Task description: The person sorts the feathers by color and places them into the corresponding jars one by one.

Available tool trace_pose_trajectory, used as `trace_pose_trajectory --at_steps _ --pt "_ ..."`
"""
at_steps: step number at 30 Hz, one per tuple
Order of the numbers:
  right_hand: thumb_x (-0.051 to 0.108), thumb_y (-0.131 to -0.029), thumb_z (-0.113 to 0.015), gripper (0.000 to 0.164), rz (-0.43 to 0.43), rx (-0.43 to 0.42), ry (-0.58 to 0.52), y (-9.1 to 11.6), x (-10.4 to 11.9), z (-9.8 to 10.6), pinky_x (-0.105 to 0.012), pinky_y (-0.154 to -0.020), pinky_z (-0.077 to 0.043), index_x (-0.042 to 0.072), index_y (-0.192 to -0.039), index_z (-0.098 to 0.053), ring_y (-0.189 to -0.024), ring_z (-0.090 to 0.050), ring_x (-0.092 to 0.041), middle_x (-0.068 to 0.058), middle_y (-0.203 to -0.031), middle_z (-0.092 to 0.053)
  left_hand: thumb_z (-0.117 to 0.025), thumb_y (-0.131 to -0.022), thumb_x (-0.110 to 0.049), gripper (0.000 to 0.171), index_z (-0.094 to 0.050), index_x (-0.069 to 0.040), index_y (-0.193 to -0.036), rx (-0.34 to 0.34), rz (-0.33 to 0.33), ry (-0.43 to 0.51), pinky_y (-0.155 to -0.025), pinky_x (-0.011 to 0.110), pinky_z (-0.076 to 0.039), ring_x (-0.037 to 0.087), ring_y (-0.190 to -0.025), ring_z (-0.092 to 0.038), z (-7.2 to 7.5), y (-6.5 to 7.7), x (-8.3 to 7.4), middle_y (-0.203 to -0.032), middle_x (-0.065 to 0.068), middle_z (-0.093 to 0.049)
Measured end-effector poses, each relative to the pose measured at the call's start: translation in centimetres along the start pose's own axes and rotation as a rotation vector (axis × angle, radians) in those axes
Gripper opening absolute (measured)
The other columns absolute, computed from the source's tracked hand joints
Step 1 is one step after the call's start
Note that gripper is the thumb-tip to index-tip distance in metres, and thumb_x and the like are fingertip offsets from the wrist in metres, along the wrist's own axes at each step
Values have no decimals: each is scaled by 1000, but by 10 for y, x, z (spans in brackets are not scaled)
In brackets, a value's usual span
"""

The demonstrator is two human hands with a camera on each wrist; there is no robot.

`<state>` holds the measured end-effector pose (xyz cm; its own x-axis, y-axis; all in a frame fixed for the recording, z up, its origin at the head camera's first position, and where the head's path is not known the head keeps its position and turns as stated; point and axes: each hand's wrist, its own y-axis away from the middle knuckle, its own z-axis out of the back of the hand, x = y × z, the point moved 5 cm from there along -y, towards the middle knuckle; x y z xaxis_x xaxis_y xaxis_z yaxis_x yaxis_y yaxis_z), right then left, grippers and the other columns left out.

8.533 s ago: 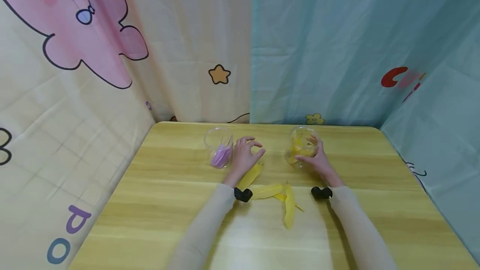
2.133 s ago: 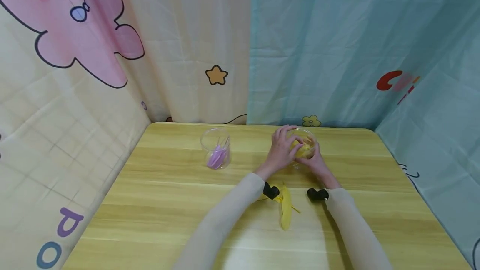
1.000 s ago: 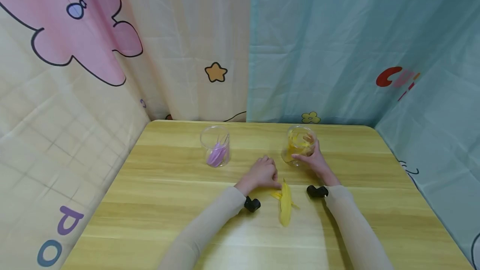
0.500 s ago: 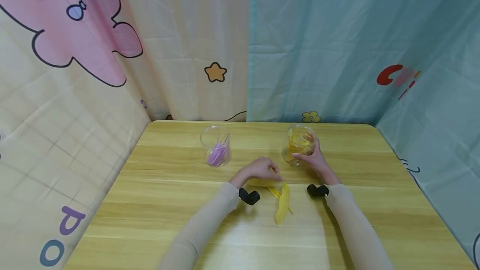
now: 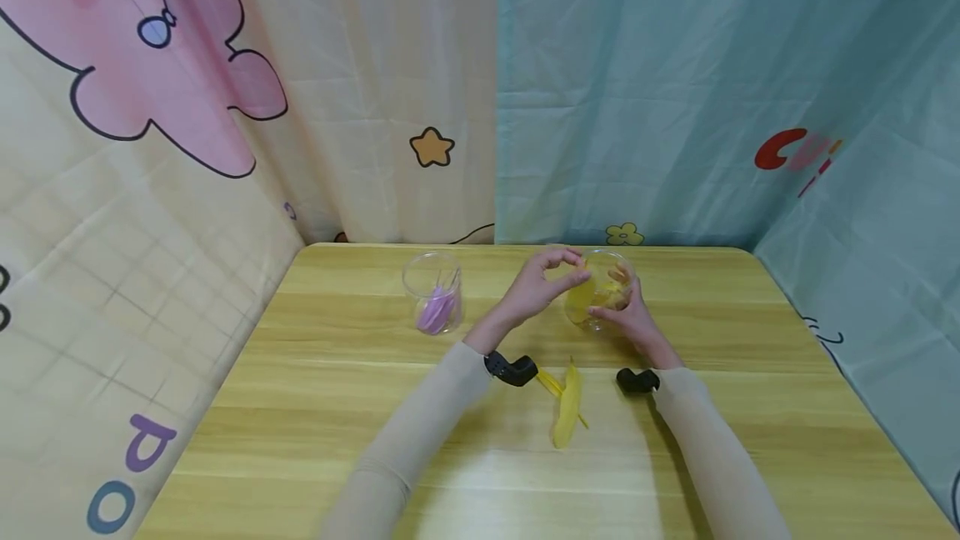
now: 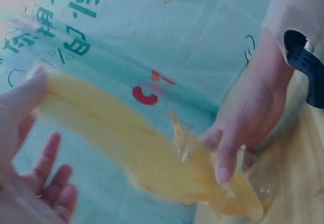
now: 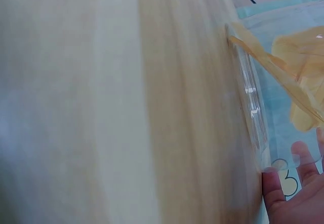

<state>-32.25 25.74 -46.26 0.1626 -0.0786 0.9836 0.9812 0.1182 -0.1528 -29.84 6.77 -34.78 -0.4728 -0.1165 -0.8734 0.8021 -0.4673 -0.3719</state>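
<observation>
My left hand (image 5: 536,283) pinches a yellow feather (image 6: 126,138) by one end between thumb and fingers. The feather's other end reaches down into a clear cup (image 5: 577,319) at the back right. Round that cup my right hand (image 5: 636,322) curls from the right side, its thumb in front. Several yellow feathers (image 7: 304,72) lie inside the cup, seen through its wall in the right wrist view. Nearer me on the table, a yellow feather (image 5: 567,411) lies across thinner yellow ones (image 5: 550,382), partly hidden by the left wrist strap.
A second clear cup (image 5: 412,294) stands at the back left with purple feathers (image 5: 437,311) in it. Printed curtains (image 5: 360,107) hang behind the wooden table (image 5: 285,407) and at its sides. Black straps (image 5: 512,370) sit on both wrists.
My left hand has picked a yellow feather off the table and lifted it back to the cup. Earlier, other feathers left the table too. The right hand keeps its hold on the cup.
</observation>
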Motion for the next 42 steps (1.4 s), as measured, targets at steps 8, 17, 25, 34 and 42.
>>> trace_pose_trajectory --at_steps 8,17,25,34,42 --pt "-8 -81 -68 95 -20 -7 32 0 -2 1 -53 -108 -16 11 -148 -4 -132 -20 -40 -24 -148 -13 -62 -91 -4 10 -64 5 -96 -260 -178 110 -95 31 -39 13 -116 -48 0 -15 -29 -121 12 -57" --pt "-4 -82 -69 99 -45 -13 65 2 1 1 -51 -108 -17 11 -149 4 -133 -19 -39 -24 -150 -12 -67 -90 -15 15 -68 -1 -96 -285 -73 131 -94 34 -39 7 -113 -48 -26 -48 30 -118 0 -61" --pt "2 -81 -73 102 -71 -17 43 -3 -16 4 -51 -107 -20 17 -149 1 -130 -24 -40 -24 -149 -12 -74 -84 -24 24 -70 -10 -103 -234 35 20 -102 41 -31 9 -121 -41 -31 -37 64 -129 2 -54" --pt "-1 -76 -77 102 -4 -31 37 -12 -20 10 -52 -108 -13 17 -149 -8 -133 -18 -38 -19 -149 -14 -72 -85 -21 22 -69 -8 -102 -338 -15 30 -101 40 -31 11 -121 -41 -4 -19 74 -123 -6 -57" --pt "-1 -77 -77 100 -2 -20 30 -10 -22 9 -51 -108 -17 18 -148 -9 -132 -22 -37 -20 -149 -16 -75 -83 -21 25 -65 -9 -101 -284 -137 -138 -99 40 -31 16 -121 -38 -6 8 77 -123 0 -55"
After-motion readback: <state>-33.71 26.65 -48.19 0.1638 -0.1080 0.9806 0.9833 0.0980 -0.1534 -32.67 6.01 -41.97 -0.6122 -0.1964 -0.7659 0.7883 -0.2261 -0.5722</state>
